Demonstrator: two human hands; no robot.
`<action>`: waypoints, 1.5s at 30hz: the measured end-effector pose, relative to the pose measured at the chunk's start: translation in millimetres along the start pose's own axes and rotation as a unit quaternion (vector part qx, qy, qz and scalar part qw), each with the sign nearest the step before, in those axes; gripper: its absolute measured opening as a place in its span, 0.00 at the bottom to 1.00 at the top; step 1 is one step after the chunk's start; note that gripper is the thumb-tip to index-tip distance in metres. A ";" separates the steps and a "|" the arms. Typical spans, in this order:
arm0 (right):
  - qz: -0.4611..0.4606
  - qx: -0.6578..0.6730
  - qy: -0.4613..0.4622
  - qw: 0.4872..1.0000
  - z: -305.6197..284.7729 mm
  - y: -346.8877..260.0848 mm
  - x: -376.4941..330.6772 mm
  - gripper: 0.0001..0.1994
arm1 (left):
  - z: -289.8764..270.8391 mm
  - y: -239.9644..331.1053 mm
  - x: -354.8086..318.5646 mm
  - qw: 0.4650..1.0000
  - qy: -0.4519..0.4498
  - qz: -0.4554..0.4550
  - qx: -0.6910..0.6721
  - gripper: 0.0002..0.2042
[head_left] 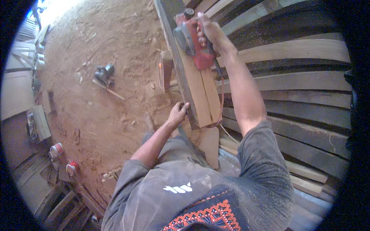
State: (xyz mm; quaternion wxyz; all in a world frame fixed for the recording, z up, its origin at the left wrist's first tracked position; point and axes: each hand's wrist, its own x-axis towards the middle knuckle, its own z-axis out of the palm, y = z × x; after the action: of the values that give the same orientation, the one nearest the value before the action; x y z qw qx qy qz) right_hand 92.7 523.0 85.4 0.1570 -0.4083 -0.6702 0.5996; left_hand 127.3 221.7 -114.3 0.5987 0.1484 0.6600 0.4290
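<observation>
My right hand (210,32) is wrapped round the handle of a red electric planer (201,54) with a grey-black side. The planer rests on the far part of two light wooden boards (201,96), laid side by side lengthwise. Under and beside them runs a dark grey bench plank (182,77). Near the boards' close end my left hand (178,114) is closed at the plank's left edge, thumb on top and fingers curled, partly hidden. An orange power cord (222,92) trails from the planer down along the boards' right side.
Long timber planks (293,52) lie stacked along the right. On the sandy, shaving-strewn floor at left sits another power tool (104,75) with a wooden strip. Red-and-white cans (72,168) stand at lower left, near scrap wood. My bare foot (149,121) shows beside the bench.
</observation>
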 end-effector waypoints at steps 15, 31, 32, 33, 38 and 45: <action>0.130 -0.081 0.061 0.986 -44.4 75.6 -316.0 0.30 | -4.7 -3.1 1.0 1.000 -0.022 -0.012 0.012 0.30; -0.003 -0.202 0.016 0.979 -23.8 50.0 -317.6 0.20 | -9.6 3.7 0.8 0.995 -0.072 -0.050 -0.050 0.31; 0.071 -0.162 0.026 0.984 -21.7 52.2 -353.9 0.18 | -10.8 2.1 0.4 0.996 -0.067 -0.047 -0.045 0.32; 0.176 -0.114 0.003 0.978 -24.0 58.9 -370.3 0.17 | -8.1 0.3 -0.2 0.994 -0.061 -0.043 -0.081 0.32; 0.004 -0.150 -0.001 0.989 -9.6 48.9 -284.4 0.28 | -3.2 -12.0 5.4 0.999 -0.043 0.000 -0.027 0.30; -0.051 0.002 -0.014 0.999 23.9 -8.6 -17.8 0.32 | -2.5 2.4 -0.7 0.998 0.015 0.002 0.056 0.31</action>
State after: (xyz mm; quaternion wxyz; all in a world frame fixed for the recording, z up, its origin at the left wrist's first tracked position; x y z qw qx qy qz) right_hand 83.9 494.2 92.9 0.1785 -0.3649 -0.6907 0.5983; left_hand 124.4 221.7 -112.2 0.5786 0.1772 0.6914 0.3947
